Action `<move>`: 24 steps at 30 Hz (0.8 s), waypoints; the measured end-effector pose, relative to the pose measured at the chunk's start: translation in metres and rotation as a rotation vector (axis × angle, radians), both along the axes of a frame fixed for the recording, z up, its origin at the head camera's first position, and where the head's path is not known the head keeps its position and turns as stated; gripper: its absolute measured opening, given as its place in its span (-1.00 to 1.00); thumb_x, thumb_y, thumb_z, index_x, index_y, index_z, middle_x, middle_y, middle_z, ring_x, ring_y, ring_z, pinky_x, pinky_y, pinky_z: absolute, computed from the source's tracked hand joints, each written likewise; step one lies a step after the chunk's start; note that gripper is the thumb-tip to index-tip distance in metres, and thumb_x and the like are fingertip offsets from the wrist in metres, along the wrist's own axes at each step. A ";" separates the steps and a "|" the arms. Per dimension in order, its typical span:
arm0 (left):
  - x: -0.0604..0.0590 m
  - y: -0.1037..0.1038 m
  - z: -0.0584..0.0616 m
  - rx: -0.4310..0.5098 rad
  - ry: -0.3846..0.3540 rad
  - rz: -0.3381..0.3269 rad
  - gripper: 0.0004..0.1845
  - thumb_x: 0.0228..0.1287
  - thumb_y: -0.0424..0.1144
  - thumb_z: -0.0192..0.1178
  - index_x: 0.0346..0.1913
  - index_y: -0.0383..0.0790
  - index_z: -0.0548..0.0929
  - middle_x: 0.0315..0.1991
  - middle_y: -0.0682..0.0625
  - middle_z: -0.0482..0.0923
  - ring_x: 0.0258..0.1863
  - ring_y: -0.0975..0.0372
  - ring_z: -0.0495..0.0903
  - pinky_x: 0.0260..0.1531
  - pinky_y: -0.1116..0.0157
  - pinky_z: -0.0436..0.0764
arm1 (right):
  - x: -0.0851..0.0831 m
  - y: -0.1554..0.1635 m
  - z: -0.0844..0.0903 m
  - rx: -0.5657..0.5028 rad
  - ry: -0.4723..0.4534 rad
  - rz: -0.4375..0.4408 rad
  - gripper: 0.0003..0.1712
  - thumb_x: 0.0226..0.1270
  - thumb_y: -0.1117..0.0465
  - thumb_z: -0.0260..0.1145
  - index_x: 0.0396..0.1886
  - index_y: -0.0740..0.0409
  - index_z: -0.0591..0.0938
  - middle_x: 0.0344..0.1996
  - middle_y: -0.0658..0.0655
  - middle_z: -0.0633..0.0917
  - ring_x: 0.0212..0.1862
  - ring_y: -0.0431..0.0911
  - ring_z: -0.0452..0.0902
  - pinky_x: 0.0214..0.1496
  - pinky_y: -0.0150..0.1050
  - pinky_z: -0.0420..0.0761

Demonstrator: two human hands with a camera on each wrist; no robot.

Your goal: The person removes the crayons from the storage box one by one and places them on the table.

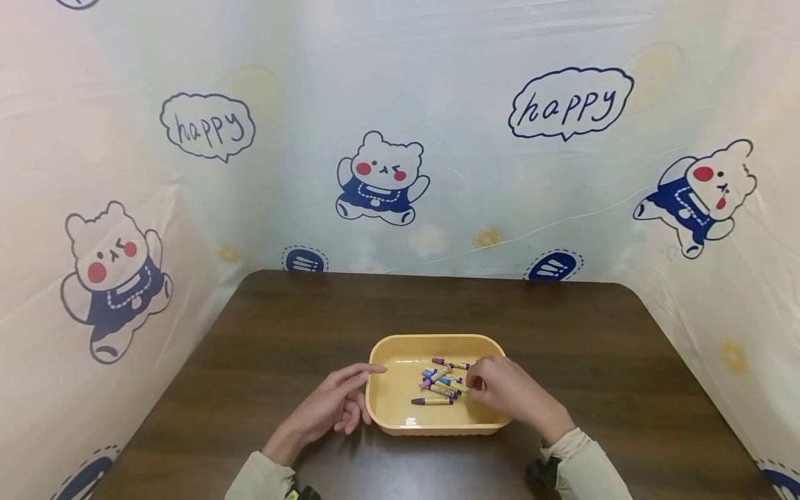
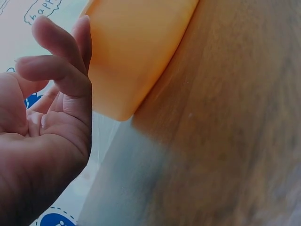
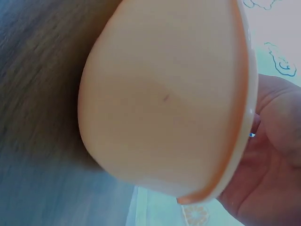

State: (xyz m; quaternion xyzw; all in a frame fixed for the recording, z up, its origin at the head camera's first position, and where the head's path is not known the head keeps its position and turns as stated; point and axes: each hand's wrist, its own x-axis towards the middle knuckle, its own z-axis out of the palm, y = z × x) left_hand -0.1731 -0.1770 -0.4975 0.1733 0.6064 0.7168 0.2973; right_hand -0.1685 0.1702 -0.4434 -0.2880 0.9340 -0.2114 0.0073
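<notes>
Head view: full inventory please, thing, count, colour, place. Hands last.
tray: 1, yellow plastic, on the table near the front edge, between the two hands
crayons: a small heap, exact count unclear, mostly purple and blue with yellow wrappers, inside the tray toward its right half
table: 1, dark brown wood grain, fills the lower middle
backdrop sheet: pale, printed with cartoon bears and "happy" speech bubbles, stands round the table on three sides
left hand: 1, cream sleeve, fingers fairly straight, fingertips at the tray's left rim, holds nothing
right hand: 1, cream sleeve, over the tray's right side, fingertips down at the crayons; whether it pinches one cannot be told
</notes>
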 end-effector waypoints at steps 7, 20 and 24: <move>0.001 -0.001 0.003 -0.023 0.002 -0.007 -0.45 0.63 -0.07 -0.15 0.46 -0.37 0.23 -0.46 -0.14 0.68 -0.72 0.27 0.53 -0.77 0.46 0.36 | 0.008 0.008 -0.007 -0.067 0.083 -0.045 -0.92 0.12 0.31 0.44 -0.48 0.05 0.70 -0.53 -0.15 0.56 -0.44 -0.26 0.44 -0.40 -0.38 0.48; 0.002 -0.005 0.003 -0.027 0.013 -0.009 -0.46 0.62 -0.12 -0.12 0.47 -0.36 0.22 -0.45 -0.12 0.68 -0.71 0.28 0.53 -0.76 0.46 0.37 | 0.036 0.023 -0.017 -0.383 0.300 -0.227 -0.78 0.04 0.38 0.53 -0.43 -0.02 0.71 -0.51 -0.21 0.54 -0.44 -0.26 0.44 -0.49 -0.38 0.51; 0.001 -0.004 0.003 -0.032 0.013 -0.008 -0.45 0.62 -0.11 -0.10 0.47 -0.35 0.22 -0.44 -0.14 0.68 -0.71 0.28 0.53 -0.76 0.46 0.37 | 0.036 0.035 -0.016 -0.421 0.333 -0.258 -0.75 0.00 0.45 0.53 -0.42 0.03 0.72 -0.51 -0.18 0.55 -0.45 -0.27 0.46 -0.49 -0.39 0.53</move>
